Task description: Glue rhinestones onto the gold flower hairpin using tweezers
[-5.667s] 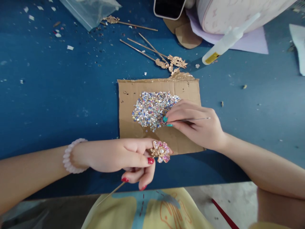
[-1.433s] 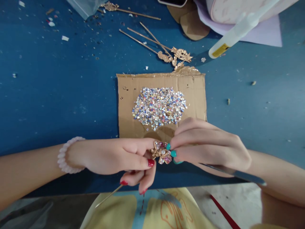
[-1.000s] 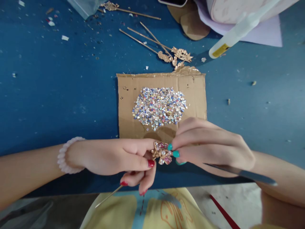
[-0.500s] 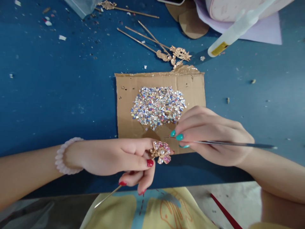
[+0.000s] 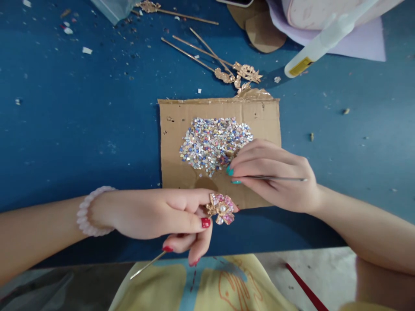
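Observation:
My left hand, with red nails and a beaded bracelet, grips a gold flower hairpin. Its pink petals surround a pearl-like centre, and its stem pokes out below my fingers. In my right hand, with turquoise nails, a thin metal tool like tweezers is pinched; its tip is hidden by my fingertips. Those fingertips are at the lower right edge of a heap of small shiny chips, white, blue and pink. The heap lies on a piece of cardboard.
Several gold hairpins lie beyond the cardboard, another hairpin farther back. A white bottle with a yellow label lies near purple paper at back right. A plastic bag is at back left. Scraps dot the blue table.
My right hand has moved left and slightly up, bringing the metal tool to the edge of the chips. My left hand still grips the hairpin, nearly unmoved.

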`<state>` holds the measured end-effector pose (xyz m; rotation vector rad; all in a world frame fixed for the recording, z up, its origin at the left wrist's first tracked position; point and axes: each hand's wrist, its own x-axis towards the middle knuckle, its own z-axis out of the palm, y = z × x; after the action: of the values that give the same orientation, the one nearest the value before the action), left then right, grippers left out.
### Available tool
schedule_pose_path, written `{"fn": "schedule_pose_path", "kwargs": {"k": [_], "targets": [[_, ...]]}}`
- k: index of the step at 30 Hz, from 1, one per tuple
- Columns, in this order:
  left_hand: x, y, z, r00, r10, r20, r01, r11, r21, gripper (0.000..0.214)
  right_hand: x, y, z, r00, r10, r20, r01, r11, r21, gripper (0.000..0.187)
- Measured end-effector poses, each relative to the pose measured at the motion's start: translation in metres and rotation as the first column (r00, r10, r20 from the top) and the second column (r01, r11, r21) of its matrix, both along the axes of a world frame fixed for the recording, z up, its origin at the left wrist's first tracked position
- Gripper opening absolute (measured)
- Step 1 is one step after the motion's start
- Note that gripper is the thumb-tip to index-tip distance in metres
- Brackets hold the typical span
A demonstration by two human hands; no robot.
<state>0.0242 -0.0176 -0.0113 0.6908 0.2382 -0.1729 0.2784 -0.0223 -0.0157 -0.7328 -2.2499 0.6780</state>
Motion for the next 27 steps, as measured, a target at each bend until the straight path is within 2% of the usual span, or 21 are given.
{"fn": "schedule_pose_path", "kwargs": {"k": [3, 11, 14, 27], "targets": [[0.0, 0.0, -0.0011, 1.0, 0.014, 0.016, -0.014, 1.0, 0.012, 0.013, 0.0006, -0.0004, 0.0003, 0.999, 0.002, 0.042, -0.004, 1.0, 0.027, 0.008], [-0.0002, -0.001, -0.0023, 1.0, 0.016, 0.005, -0.016, 1.0, 0.002, 0.009, 0.0005, 0.0006, 0.0024, 0.996, 0.03, 0.082, -0.039, 0.992, 0.118, 0.008], [0.0, -0.0016, -0.0032, 0.999, 0.019, 0.026, -0.019, 1.0, 0.006, 0.013, 0.002, 0.0002, 0.0016, 0.997, 0.015, 0.07, -0.023, 0.994, 0.111, 0.005], [-0.0011, -0.0033, -0.0029, 1.0, 0.029, 0.009, -0.029, 1.0, -0.012, 0.004, 0.0035, 0.0015, 0.0008, 0.999, -0.021, 0.044, 0.016, 0.995, 0.095, 0.007]]}}
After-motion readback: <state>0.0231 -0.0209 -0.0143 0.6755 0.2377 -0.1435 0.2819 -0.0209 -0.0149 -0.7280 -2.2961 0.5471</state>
